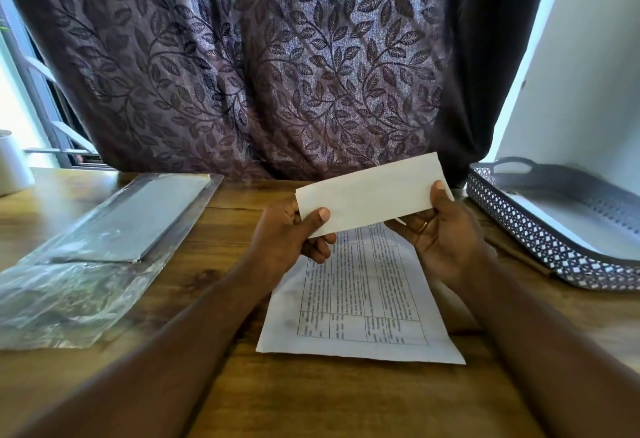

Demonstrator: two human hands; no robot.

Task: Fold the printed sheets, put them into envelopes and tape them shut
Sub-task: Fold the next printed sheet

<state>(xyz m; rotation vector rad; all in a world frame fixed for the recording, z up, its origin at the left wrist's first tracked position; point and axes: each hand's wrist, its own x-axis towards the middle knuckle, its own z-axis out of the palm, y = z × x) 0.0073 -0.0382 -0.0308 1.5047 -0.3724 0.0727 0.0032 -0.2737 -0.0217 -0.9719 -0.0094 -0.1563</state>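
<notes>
Wooden table, leafy curtain behind. Both hands, left hand and right hand, pinch the envelope's ends; it runs left-right, right end tilted up, over the printed sheet.

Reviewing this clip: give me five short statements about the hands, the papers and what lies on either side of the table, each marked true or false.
1. The left hand and the right hand both hold the white oblong paper piece above the table. True.
2. The printed sheet with a ruled grid is folded in half. False: it lies flat and unfolded on the brown wooden table.
3. The clear plastic packet lies on the left side of the table. True.
4. The grey lattice-patterned tray stands on the left. False: it stands on the right.
5. The right hand holds a tape roll. False: it pinches only the paper piece; no tape shows.
</notes>
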